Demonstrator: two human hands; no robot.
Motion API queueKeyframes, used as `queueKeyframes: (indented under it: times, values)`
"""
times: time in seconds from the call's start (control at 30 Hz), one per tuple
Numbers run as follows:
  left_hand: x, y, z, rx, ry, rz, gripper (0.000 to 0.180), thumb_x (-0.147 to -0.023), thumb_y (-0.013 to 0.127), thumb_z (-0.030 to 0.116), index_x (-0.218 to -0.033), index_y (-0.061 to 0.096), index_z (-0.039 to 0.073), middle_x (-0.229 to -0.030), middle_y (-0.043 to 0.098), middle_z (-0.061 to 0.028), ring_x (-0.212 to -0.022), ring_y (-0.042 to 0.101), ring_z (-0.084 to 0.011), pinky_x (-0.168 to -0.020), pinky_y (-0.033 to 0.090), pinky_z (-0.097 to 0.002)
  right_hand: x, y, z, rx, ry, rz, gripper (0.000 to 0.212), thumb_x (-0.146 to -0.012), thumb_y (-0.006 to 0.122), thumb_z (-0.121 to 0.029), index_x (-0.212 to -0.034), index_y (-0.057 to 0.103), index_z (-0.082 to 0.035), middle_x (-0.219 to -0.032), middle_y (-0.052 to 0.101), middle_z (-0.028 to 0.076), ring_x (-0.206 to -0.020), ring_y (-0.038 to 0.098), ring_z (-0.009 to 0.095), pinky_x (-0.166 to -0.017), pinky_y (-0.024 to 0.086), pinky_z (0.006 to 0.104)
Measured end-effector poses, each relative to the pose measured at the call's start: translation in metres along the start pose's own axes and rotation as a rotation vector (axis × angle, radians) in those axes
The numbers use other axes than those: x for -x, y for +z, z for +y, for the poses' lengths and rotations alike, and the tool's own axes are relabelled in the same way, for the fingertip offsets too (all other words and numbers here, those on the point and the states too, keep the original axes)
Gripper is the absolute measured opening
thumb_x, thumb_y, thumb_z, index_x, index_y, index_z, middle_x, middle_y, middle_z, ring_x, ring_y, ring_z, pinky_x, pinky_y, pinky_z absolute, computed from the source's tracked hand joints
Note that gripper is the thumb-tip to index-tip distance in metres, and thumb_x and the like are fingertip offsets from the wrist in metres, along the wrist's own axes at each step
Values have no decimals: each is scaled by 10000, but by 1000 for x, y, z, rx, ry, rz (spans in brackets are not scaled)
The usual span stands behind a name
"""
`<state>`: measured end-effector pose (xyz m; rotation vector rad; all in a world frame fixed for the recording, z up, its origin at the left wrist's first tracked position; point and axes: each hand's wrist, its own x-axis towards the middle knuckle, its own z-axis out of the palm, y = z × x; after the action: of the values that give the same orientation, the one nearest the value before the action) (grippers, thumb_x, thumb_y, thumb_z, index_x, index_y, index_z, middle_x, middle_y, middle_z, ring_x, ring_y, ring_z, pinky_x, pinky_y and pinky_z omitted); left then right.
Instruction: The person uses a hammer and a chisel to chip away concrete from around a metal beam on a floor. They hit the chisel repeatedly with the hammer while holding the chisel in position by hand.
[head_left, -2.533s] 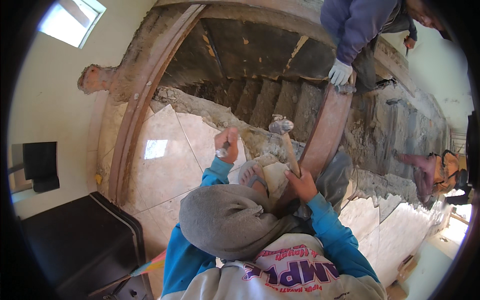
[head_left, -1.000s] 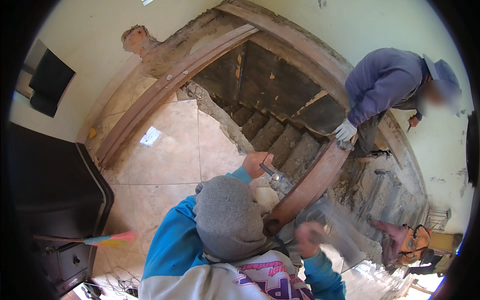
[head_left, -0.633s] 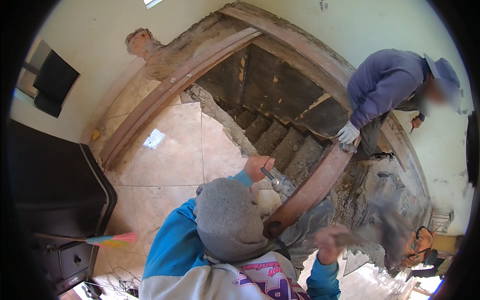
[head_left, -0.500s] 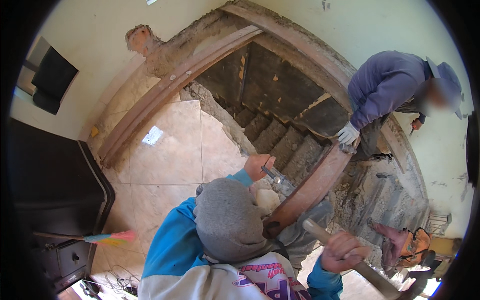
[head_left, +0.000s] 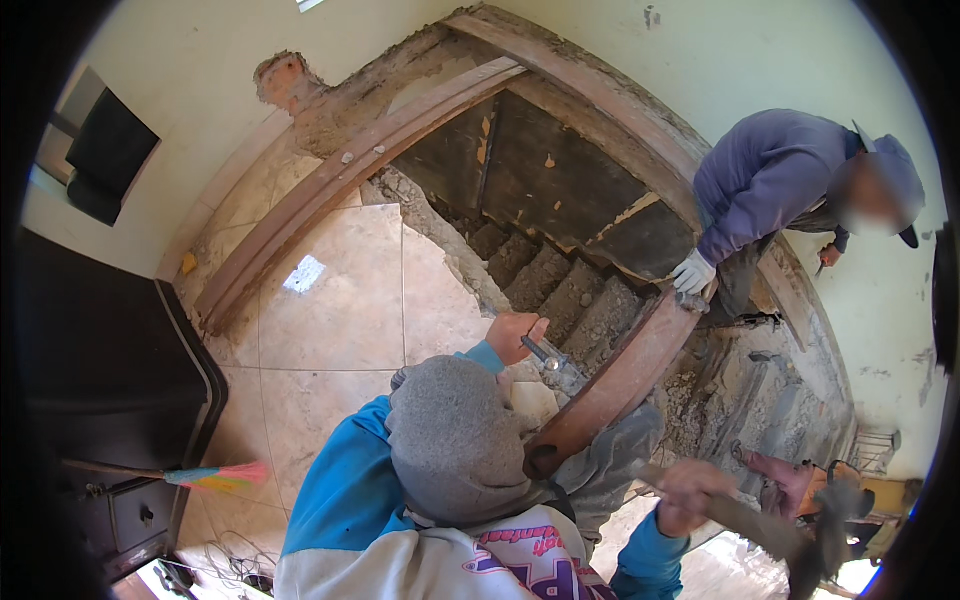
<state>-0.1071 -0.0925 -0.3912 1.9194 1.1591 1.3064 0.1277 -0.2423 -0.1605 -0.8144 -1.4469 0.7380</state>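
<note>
Neither of my hands shows in the head view. In front of me a person in a grey hood (head_left: pixel 455 430) crouches with their back to me. That person's left hand (head_left: pixel 515 337) grips a metal chisel (head_left: pixel 541 352), pointed down toward the broken floor edge. Their right hand (head_left: pixel 692 492) holds a hammer (head_left: pixel 752 522) by its handle, with the blurred head at the lower right. Beside them a reddish-brown beam (head_left: pixel 625 372) slants up to the right. A second person in a purple top (head_left: pixel 775 165) rests a white-gloved hand (head_left: pixel 692 271) at the beam's far end.
Behind the beam, rough steps (head_left: pixel 545 275) descend through an opening in the tiled floor (head_left: pixel 330 310). Rubble (head_left: pixel 740 390) lies to the right. A dark cabinet (head_left: pixel 100 350) and a colourful broom (head_left: pixel 220 475) stand on the left, with loose cables (head_left: pixel 235 565) near them.
The hooded person's right hand has shifted slightly, and the hammer has swung so its dark head now shows at the lower right. The chisel and the second person have hardly moved.
</note>
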Motion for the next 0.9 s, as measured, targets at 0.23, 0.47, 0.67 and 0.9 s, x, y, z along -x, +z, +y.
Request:
queueKeyframes:
  times: [0.23, 0.47, 0.67, 0.9]
  values:
    - [-4, 10, -8, 23, -33, 65, 346, -930, 491, 220, -635, 479, 40, -572, 482, -169, -528, 505, -382, -493, 390, -456, 78, 7, 63, 671, 488, -366, 164, -914, 518, -233, -924, 550, -73, -604, 495, -22, -459, 465, 106, -432, 380, 246]
    - [3, -2, -3, 6, -38, 2, 359, -936, 482, 231, -631, 477, 39, -572, 482, -171, -526, 500, -380, -499, 392, -458, 54, 22, 21, 146, 957, 77, 148, -845, 630, -172, -862, 560, -43, -635, 514, 16, -538, 481, 91, -507, 417, 245]
    - [0, -1, -4, -5, -17, 21, 369, -940, 470, 241, -629, 479, 43, -566, 489, -159, -531, 510, -373, -505, 398, -449, -7, 26, 0, -182, -179, 153, 208, -913, 486, -272, -797, 460, -101, -606, 465, 47, -486, 460, 140, -473, 409, 257]
    - [-8, -2, -6, 26, -35, 35, 375, -937, 464, 243, -621, 482, 43, -558, 486, -160, -534, 512, -375, -512, 400, -464, 63, 39, 52, 400, 1036, -277, 193, -829, 670, -180, -758, 624, -6, -634, 577, 57, -595, 515, 110, -532, 423, 294]
